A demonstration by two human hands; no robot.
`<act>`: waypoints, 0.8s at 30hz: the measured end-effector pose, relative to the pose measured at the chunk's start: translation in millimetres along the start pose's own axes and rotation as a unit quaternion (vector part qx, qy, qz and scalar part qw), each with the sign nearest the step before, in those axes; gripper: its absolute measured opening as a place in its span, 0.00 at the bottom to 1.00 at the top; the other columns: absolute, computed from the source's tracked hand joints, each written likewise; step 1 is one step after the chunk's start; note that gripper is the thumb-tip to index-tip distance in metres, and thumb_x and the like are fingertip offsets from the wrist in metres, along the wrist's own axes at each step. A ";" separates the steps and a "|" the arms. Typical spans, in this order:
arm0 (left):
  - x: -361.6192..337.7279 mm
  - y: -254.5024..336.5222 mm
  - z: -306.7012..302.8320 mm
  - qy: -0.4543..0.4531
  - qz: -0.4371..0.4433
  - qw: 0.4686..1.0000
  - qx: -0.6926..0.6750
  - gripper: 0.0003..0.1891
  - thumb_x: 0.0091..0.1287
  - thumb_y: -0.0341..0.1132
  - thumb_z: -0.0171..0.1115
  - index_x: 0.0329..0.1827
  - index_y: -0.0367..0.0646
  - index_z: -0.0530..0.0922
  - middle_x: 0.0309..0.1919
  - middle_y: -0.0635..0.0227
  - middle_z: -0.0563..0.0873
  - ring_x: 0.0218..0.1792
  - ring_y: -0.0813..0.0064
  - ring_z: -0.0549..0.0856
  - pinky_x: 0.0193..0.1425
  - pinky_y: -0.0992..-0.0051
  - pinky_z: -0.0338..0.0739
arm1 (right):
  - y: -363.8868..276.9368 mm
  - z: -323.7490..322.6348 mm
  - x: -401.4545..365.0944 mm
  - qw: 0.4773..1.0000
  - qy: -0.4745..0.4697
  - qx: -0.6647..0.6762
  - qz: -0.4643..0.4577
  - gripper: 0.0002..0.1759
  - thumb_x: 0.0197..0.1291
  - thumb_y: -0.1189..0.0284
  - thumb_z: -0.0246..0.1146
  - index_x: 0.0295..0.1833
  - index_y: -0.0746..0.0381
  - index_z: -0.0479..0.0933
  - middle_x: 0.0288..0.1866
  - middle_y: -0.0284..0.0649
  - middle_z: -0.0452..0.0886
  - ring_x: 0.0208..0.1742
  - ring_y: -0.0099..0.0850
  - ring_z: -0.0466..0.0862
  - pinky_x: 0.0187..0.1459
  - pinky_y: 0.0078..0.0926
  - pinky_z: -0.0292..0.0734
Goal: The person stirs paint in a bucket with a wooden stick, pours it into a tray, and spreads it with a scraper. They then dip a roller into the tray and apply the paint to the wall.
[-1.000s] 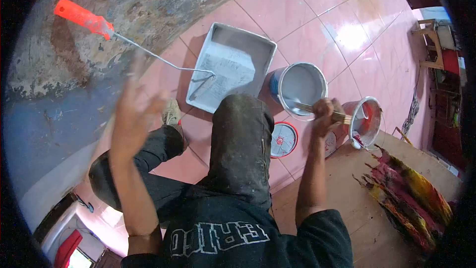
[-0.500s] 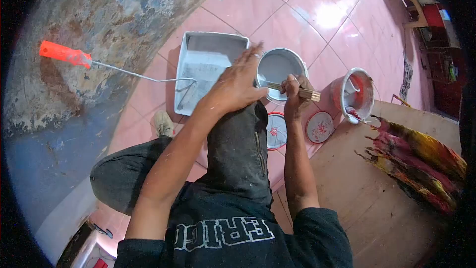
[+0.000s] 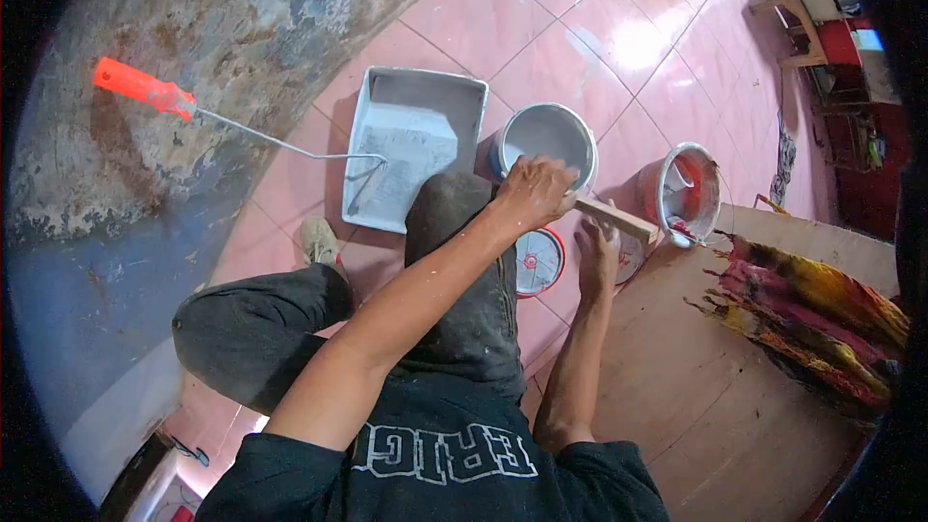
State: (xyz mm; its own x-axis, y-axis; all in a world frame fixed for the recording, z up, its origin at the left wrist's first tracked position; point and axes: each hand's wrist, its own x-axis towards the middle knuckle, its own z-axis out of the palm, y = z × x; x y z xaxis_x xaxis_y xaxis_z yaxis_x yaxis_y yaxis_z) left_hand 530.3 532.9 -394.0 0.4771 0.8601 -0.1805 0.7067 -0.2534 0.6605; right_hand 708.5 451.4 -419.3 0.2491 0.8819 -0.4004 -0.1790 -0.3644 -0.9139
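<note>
My left hand is closed round a wooden stick at the near rim of a paint bucket. The stick's free end points to the right, and its other end is hidden by the hand. Below the stick, my right hand is raised with its fingers apart, beside the stick and not wrapped round it. Grey-white paint shows inside the bucket. Left of it lies a paint tray, with an orange-handled roller resting across its left edge.
A second bucket with red stains stands at the right. Two round lids lie near my right hand, one partly hidden. A colourful cloth lies on a wooden board. A peeling wall rises at the left.
My left hand has moved right and down from the tray side and taken hold of the stick. My right hand has let go of it and dropped lower.
</note>
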 end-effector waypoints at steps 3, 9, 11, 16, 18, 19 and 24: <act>6.0 8.1 5.1 0.028 0.046 0.998 -0.015 0.33 0.54 0.35 0.65 0.66 0.43 0.68 0.53 0.55 0.79 0.54 0.53 0.79 0.56 0.55 0.76 | 38.6 -15.1 25.2 0.993 -0.079 -0.093 -0.007 0.28 0.67 0.70 0.55 0.71 0.65 0.61 0.67 0.41 0.69 0.68 0.34 0.70 0.63 0.38 0.71; 10.3 10.7 24.8 0.006 0.024 0.999 -0.037 0.33 0.53 0.37 0.68 0.63 0.43 0.68 0.54 0.55 0.79 0.59 0.54 0.77 0.53 0.49 0.75 | -17.9 27.4 9.3 0.999 -0.021 0.035 -0.037 0.23 0.58 0.77 0.53 0.61 0.70 0.69 0.55 0.44 0.75 0.56 0.35 0.77 0.58 0.32 0.75; 9.7 5.0 26.4 0.073 -0.004 0.995 -0.070 0.34 0.49 0.38 0.72 0.60 0.43 0.69 0.52 0.55 0.79 0.57 0.54 0.77 0.53 0.50 0.74 | -31.0 41.1 8.9 0.986 -0.054 0.155 -0.025 0.30 0.56 0.78 0.50 0.68 0.72 0.63 0.63 0.49 0.73 0.63 0.38 0.75 0.62 0.32 0.71; 20.9 -16.2 20.4 0.259 -0.039 0.962 -0.070 0.22 0.52 0.36 0.68 0.50 0.42 0.73 0.43 0.50 0.77 0.46 0.47 0.79 0.51 0.52 0.75 | -51.5 65.9 11.0 0.991 -0.088 -0.006 -0.096 0.35 0.59 0.76 0.50 0.74 0.71 0.56 0.66 0.56 0.72 0.68 0.41 0.72 0.66 0.36 0.67; 22.0 -33.0 21.2 0.236 -0.041 0.967 -0.087 0.23 0.49 0.39 0.68 0.48 0.45 0.75 0.39 0.54 0.77 0.42 0.50 0.79 0.45 0.54 0.75 | -52.3 67.6 9.5 0.982 -0.067 -0.124 -0.129 0.34 0.60 0.74 0.50 0.73 0.70 0.57 0.60 0.56 0.77 0.64 0.41 0.76 0.65 0.36 0.67; 12.8 -31.5 8.8 0.221 -0.054 0.967 -0.113 0.21 0.48 0.41 0.67 0.45 0.46 0.76 0.37 0.54 0.77 0.40 0.51 0.79 0.42 0.55 0.76 | -43.4 61.8 11.1 0.983 -0.031 -0.124 -0.129 0.31 0.62 0.71 0.51 0.71 0.67 0.61 0.56 0.54 0.80 0.60 0.40 0.79 0.64 0.34 0.68; 16.0 -26.0 10.0 0.268 -0.045 0.959 -0.077 0.18 0.50 0.43 0.65 0.42 0.44 0.76 0.35 0.53 0.76 0.43 0.51 0.80 0.41 0.53 0.76 | 66.2 9.4 42.1 0.990 0.137 0.008 0.039 0.23 0.66 0.71 0.47 0.66 0.63 0.66 0.51 0.51 0.82 0.55 0.39 0.82 0.48 0.34 0.77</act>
State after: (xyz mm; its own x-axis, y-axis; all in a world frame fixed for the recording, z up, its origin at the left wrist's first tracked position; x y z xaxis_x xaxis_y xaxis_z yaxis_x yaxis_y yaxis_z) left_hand 524.7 548.8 -421.4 0.0516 0.9901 0.1304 0.6274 -0.1338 0.7671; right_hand 698.2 467.3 -496.0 0.4825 0.7355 -0.4757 -0.2235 -0.4218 -0.8787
